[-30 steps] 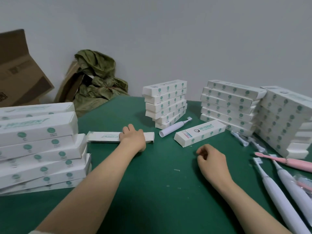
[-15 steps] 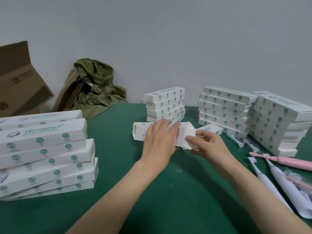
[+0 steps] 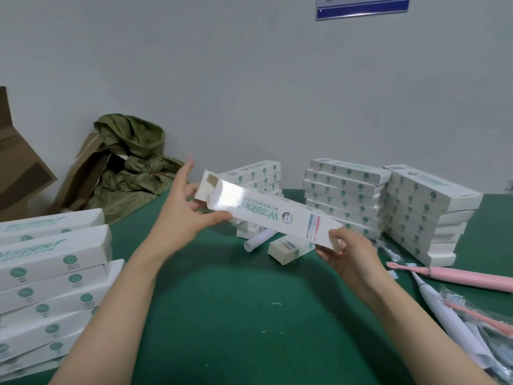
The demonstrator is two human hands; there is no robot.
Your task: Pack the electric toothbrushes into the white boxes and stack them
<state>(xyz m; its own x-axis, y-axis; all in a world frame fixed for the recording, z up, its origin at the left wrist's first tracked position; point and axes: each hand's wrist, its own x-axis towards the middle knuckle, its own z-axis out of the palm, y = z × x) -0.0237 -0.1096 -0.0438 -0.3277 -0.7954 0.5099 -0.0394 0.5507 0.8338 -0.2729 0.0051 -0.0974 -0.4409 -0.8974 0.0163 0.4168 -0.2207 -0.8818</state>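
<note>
Since half a second ago, the white box [image 3: 266, 215] has been lifted off the green table [image 3: 236, 315] and now hangs slanted between both hands, its teal "WISDENT" lettering upside down. The left hand [image 3: 180, 215] pinches the open-flapped upper end with its forefinger straight. The right hand [image 3: 352, 254] curls its fingers round the lower end.

One wide camera rides on the person's head, facing forward and slightly downward across the flat green table [image 3: 249, 315] toward the plain pale-grey wall [image 3: 249, 79]. It sits close above the tabletop, which fills the view's lower half.
</note>
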